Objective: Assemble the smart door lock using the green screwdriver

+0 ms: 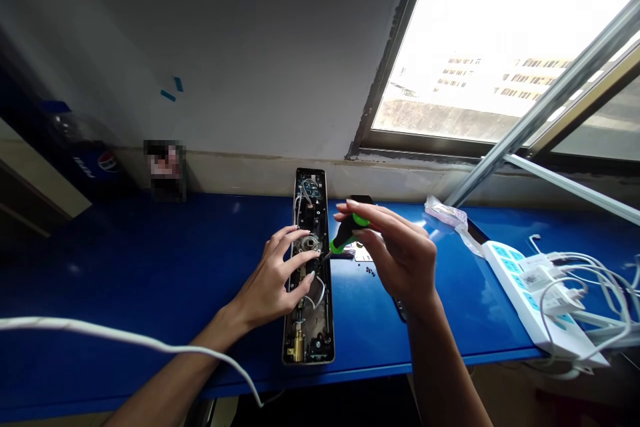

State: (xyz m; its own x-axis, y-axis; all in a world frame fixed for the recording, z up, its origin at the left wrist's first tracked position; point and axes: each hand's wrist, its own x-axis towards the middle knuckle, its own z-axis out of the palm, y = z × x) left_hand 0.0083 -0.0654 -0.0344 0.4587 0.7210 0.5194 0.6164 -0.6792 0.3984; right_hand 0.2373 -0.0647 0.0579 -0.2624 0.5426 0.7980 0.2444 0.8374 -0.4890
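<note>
A long, narrow black lock housing (319, 320) lies open on the blue table, its wiring, circuit board and a brass cylinder exposed. My left hand (277, 275) rests across its middle with fingers spread, touching the parts around a round metal piece (309, 243). In my right hand (400, 250) is a screwdriver (345, 232) with a black and green handle, held between thumb and fingers. Its shaft slants down left into the right side of the housing; the tip's exact seat is too small to make out. Several tiny dark screws (370, 271) lie to the right.
A white power strip (515, 287) with plugs and cables stands at the right, near a clear plastic packet (447, 212). A white cable (150, 343) crosses the front left. At the back left stands a Pepsi bottle (93, 153). A metal strut (550, 90) crosses before the window.
</note>
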